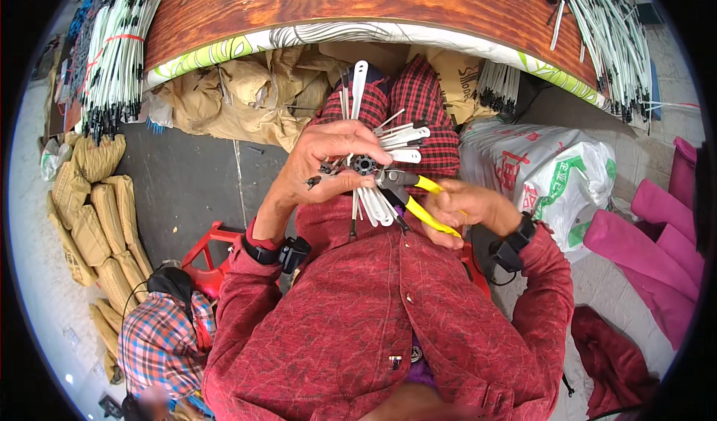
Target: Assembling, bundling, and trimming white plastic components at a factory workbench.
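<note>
In my left hand (320, 152) is a black, notched round hub (364, 165) with white and grey ribs (378, 206) fanning out around it, much like an umbrella frame. My left thumb and fingers are closed around the hub, and one long white rib (358, 92) points away from me above the hand. On the right, my right hand (478, 203) is closed around the yellow handles of a pair of pliers (433, 218). The metal jaws are at the hub's right side, close to my left fingertips. What lies between the jaws is too small to make out.
Ahead stands a brown wooden table (336, 2). Bundles of white ribs (119, 47) with black ends lie at its left, and another bundle (612, 40) at its right. A white plastic bag (538, 167) is right of my knees; a red stool (209, 245) is at left.
</note>
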`<control>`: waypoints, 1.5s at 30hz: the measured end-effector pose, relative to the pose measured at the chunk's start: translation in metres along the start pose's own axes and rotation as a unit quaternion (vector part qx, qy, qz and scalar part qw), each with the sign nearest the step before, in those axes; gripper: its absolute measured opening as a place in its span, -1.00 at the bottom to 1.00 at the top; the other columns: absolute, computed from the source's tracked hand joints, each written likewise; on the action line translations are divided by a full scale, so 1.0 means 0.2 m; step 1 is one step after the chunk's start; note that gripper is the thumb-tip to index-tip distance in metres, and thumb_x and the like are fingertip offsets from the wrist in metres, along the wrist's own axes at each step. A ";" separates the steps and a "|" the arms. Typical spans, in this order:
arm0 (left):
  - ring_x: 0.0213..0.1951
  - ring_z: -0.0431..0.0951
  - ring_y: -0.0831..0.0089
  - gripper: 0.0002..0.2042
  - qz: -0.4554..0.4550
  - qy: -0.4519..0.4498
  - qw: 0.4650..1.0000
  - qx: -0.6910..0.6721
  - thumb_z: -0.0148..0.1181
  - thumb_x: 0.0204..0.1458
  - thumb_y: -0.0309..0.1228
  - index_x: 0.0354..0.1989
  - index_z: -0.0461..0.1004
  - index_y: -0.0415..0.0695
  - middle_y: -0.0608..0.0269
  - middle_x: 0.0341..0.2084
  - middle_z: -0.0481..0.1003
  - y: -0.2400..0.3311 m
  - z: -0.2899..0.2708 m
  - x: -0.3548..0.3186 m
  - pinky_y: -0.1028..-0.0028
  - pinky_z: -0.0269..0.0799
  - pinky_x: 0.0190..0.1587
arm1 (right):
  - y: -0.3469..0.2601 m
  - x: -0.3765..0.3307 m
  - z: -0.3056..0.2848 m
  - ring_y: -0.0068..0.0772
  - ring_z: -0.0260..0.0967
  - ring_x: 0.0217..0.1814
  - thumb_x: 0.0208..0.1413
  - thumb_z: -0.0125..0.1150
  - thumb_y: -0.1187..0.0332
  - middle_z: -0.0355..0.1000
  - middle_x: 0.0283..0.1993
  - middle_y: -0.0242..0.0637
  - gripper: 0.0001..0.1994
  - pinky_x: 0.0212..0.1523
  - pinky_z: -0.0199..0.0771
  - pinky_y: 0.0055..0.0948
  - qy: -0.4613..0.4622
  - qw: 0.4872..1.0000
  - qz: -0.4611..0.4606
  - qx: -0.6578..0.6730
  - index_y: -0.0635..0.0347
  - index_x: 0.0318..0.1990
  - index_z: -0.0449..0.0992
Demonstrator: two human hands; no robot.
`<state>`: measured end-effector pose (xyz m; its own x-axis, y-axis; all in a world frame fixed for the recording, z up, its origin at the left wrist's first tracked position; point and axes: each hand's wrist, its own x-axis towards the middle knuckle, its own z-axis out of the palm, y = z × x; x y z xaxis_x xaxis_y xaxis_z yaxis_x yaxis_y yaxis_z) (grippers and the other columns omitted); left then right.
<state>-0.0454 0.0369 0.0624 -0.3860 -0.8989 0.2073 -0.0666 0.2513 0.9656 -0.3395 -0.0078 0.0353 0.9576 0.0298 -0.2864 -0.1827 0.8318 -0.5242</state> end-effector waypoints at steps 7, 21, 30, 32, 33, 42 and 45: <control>-0.23 0.59 0.34 -0.68 -0.003 0.026 1.000 -0.014 0.42 -0.16 -0.50 -0.14 0.65 -0.16 0.14 -0.29 0.59 -0.03 -0.01 0.00 0.43 0.46 -0.16 | -0.16 -0.10 0.26 -0.38 0.44 -0.59 0.11 0.37 0.13 0.44 -0.48 -0.23 -0.66 -0.56 0.45 -0.47 0.266 0.857 -0.052 -0.439 0.23 -0.30 0.43; -0.22 0.58 0.35 -0.65 -0.021 0.004 1.000 -0.010 0.43 -0.15 -0.46 -0.10 0.65 -0.15 0.15 -0.28 0.59 -0.02 -0.04 0.02 0.41 0.45 -0.15 | -0.22 -0.14 0.12 -0.50 0.51 -0.37 0.09 0.38 0.19 0.51 -0.38 -0.26 -0.60 -0.49 0.47 -0.48 0.137 0.978 0.145 -0.065 0.34 -0.10 0.47; -0.20 0.57 0.34 -0.65 -0.036 0.033 0.999 0.006 0.44 -0.15 -0.45 -0.10 0.65 -0.15 0.16 -0.26 0.59 -0.02 -0.04 0.02 0.40 0.46 -0.12 | -0.17 -0.07 0.34 -0.37 0.53 -0.49 0.05 0.41 0.23 0.48 -0.49 -0.23 -0.58 -0.44 0.51 -0.51 0.387 0.569 -0.263 -0.676 0.36 -0.09 0.44; -0.19 0.57 0.34 -0.65 -0.040 0.032 0.999 0.003 0.44 -0.15 -0.45 -0.11 0.65 -0.15 0.16 -0.27 0.59 -0.01 -0.05 0.02 0.40 0.46 -0.11 | -0.21 -0.07 0.34 -0.36 0.54 -0.48 0.04 0.42 0.20 0.50 -0.44 -0.23 -0.56 -0.45 0.52 -0.50 0.357 0.485 -0.277 -0.749 0.36 -0.09 0.43; -0.19 0.57 0.33 -0.65 -0.044 0.031 0.999 0.000 0.44 -0.15 -0.45 -0.11 0.65 -0.16 0.16 -0.27 0.59 -0.01 -0.05 0.01 0.40 0.45 -0.11 | -0.23 -0.08 0.33 -0.36 0.55 -0.47 0.04 0.42 0.19 0.50 -0.42 -0.23 -0.55 -0.45 0.52 -0.49 0.340 0.441 -0.282 -0.781 0.36 -0.09 0.42; -0.17 0.56 0.33 -0.65 -0.022 0.009 1.000 -0.005 0.43 -0.14 -0.44 -0.10 0.65 -0.17 0.16 -0.25 0.57 -0.03 -0.06 0.00 0.40 0.44 -0.09 | -0.18 -0.09 0.16 -0.36 0.53 -0.46 0.11 0.34 0.07 0.54 -0.20 -0.18 -0.52 -0.49 0.50 -0.48 0.165 0.982 0.077 -0.042 0.33 -0.06 0.42; -0.18 0.56 0.29 -0.65 -0.023 0.019 1.000 0.001 0.44 -0.12 -0.38 -0.12 0.63 -0.21 0.13 -0.26 0.56 -0.05 -0.07 0.00 0.37 0.44 -0.08 | -0.25 -0.08 0.31 -0.40 0.49 -0.50 0.24 0.14 0.01 0.54 -0.22 -0.19 -0.52 -0.52 0.46 -0.48 0.268 0.825 -0.034 -0.496 0.33 -0.01 0.42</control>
<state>-0.0327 0.0289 0.0559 -0.3463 -0.9230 0.1678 -0.0852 0.2091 0.9742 -0.3312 -0.0148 0.1156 0.7854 -0.4697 -0.4031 -0.4795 -0.0500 -0.8761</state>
